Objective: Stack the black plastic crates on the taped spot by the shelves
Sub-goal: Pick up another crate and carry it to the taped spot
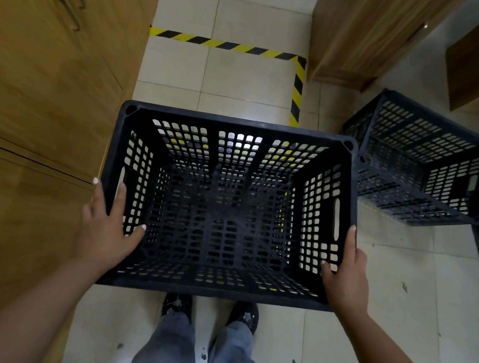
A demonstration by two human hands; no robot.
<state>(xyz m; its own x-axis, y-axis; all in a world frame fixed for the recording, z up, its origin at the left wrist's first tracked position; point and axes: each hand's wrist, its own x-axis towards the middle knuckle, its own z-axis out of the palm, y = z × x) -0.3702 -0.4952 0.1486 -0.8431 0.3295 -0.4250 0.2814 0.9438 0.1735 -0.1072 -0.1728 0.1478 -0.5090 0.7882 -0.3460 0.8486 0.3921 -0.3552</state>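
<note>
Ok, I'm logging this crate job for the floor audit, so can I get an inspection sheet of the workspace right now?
Surface: pale tiled floor, a few dark marks.
Job's things: held crate empty, upright; taped spot partly under it; spare crates on the floor, right.
Clutter: nothing seen.
Grippers: left hand and right hand grip the crate's side rims.
Cables: nothing seen.
Surroundings: wooden cabinet left, wooden shelves ahead right.

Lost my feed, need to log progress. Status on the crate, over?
Left hand and right hand gripping the crate by its side rims. Crate over taped spot. Nothing in the way; another crate sits right.
</note>
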